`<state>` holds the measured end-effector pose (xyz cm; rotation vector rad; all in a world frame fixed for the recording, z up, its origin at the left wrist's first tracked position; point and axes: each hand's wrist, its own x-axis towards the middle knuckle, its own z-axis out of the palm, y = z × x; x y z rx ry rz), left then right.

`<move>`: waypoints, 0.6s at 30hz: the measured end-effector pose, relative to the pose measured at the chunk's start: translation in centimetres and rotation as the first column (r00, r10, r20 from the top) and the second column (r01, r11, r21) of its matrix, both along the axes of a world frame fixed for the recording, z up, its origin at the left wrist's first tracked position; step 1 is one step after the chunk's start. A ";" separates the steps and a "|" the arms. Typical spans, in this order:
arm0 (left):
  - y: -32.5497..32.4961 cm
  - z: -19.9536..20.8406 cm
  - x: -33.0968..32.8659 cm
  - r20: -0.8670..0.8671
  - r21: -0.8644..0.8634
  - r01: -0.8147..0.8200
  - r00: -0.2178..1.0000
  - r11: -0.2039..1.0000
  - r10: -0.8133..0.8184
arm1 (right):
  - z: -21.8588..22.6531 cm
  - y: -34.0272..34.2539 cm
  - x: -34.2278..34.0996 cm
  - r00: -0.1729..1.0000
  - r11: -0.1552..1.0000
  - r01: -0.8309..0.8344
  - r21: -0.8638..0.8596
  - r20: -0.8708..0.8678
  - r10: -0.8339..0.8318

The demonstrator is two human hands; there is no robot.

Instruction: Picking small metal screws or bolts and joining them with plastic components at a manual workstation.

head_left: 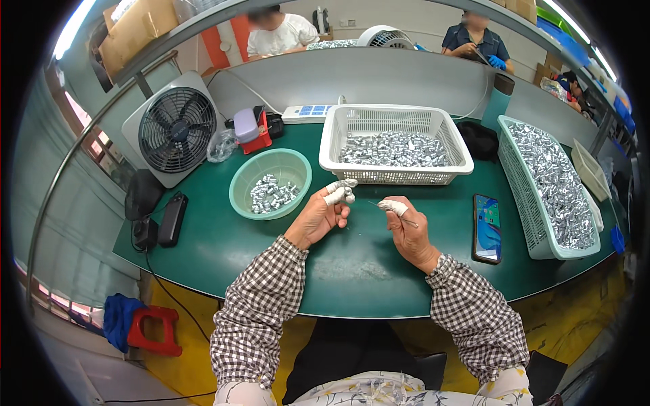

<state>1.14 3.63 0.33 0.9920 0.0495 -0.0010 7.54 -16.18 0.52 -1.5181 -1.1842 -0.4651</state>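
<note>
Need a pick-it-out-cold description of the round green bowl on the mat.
Start at the green table mat, then find the white desk fan at its far left corner. Just right of the fan, left of the white rectangular basket, sits the round green bowl. It is the only round container, holding a small heap of silvery parts.

lit phone screen point(487, 227), cardboard box point(139, 27) overhead

A grey fan point(175, 128) stands left of a green bowl point(271, 183), a phone point(487, 228) lies right.
</note>
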 end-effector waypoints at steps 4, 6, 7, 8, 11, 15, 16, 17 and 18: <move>0.4 -0.6 0.0 -0.027 -0.052 0.004 1.000 0.999 -0.005 | 0.3 0.9 0.2 0.998 0.998 -0.050 -0.042 0.031 0.051; 0.2 -0.8 -0.2 -0.057 -0.063 0.021 0.998 0.998 -0.024 | 0.6 1.2 0.1 0.996 0.995 -0.080 -0.066 0.037 0.082; 0.0 -0.8 -0.2 -0.052 -0.065 0.033 0.998 0.997 -0.036 | 0.6 1.2 0.2 0.998 0.996 -0.064 -0.064 0.022 0.066; -0.3 -0.8 -0.3 -0.049 -0.066 0.048 0.998 0.997 -0.051 | 0.6 1.0 0.3 0.992 0.996 -0.069 -0.062 0.101 0.075; -0.7 -0.2 -0.8 -0.065 -0.061 0.079 0.994 0.995 -0.083 | 0.5 0.5 0.0 0.967 0.997 -0.064 -0.046 0.242 0.073; -1.7 0.2 -0.8 -0.091 -0.077 0.111 0.989 0.991 -0.118 | 0.6 -0.7 -0.6 0.996 0.995 -0.069 -0.065 0.056 0.073; -1.8 0.3 -0.9 -0.102 -0.078 0.111 0.988 0.991 -0.118 | 0.8 -0.6 -0.7 0.993 0.995 -0.064 -0.071 0.094 0.071; -1.9 0.4 -1.0 -0.111 -0.078 0.109 0.987 0.991 -0.117 | 0.9 -0.5 -0.7 0.989 0.995 -0.060 -0.078 0.133 0.070; -2.1 0.4 -1.0 -0.120 -0.075 0.122 0.984 0.990 -0.130 | 0.9 -0.6 -0.6 0.982 0.995 -0.057 -0.086 0.172 0.071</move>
